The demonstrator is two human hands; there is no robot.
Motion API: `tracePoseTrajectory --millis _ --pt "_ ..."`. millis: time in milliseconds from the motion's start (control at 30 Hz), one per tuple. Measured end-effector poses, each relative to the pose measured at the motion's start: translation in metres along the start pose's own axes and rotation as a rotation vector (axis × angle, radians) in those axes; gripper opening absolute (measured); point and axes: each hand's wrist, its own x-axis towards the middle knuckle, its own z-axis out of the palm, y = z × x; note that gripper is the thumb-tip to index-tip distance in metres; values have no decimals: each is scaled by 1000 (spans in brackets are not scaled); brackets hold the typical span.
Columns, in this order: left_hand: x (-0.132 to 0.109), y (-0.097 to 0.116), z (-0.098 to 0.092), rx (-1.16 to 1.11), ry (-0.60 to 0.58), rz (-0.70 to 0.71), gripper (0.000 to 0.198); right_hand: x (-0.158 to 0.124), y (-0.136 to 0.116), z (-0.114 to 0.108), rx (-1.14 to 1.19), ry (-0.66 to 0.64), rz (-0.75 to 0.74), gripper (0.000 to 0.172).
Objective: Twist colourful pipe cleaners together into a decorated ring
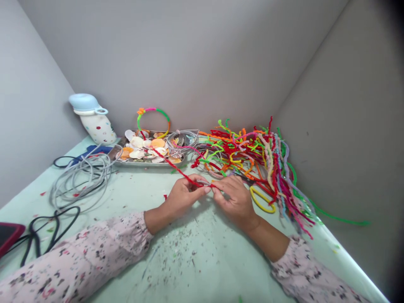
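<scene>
Between my two hands is a red pipe cleaner [173, 165], its free end slanting up to the left toward the shells. My left hand [187, 194] pinches it near the middle of the table, along with what looks like a thin grey wire or cord [203, 182]. Close beside it, my right hand [235, 198] also pinches the red pipe cleaner, thumb and fingertips pressed together. The fingertips of both hands almost touch. How the red strand lies around the grey piece is too small to make out.
A metal tray [148, 164] of seashells stands at the back, a multicoloured ring [163, 112] propped on it. Many pipe cleaners [249, 151] lie heaped at right, by a yellow loop [261, 201]. Coiled grey cable [82, 181], black cord [58, 216] and a blue-capped bottle [98, 128] are left.
</scene>
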Motion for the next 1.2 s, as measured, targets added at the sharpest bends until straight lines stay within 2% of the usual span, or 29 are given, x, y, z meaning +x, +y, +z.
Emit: tracePoseTrajectory --millis 133,267,500,733,1200 --pt "-2 5 0 162 18 91 20 1 -1 0 11 3 13 11" --pt "-3 7 1 245 22 126 28 0 -1 2 27 -27 9 13" --pt "-1 2 3 154 69 16 26 0 -4 3 -4 -56 2 13" --pt "0 0 7 62 125 -124 26 2 -5 1 -107 -61 -90 13" --pt "1 -2 8 21 175 -207 20 -2 -6 3 -297 -93 -252 16"
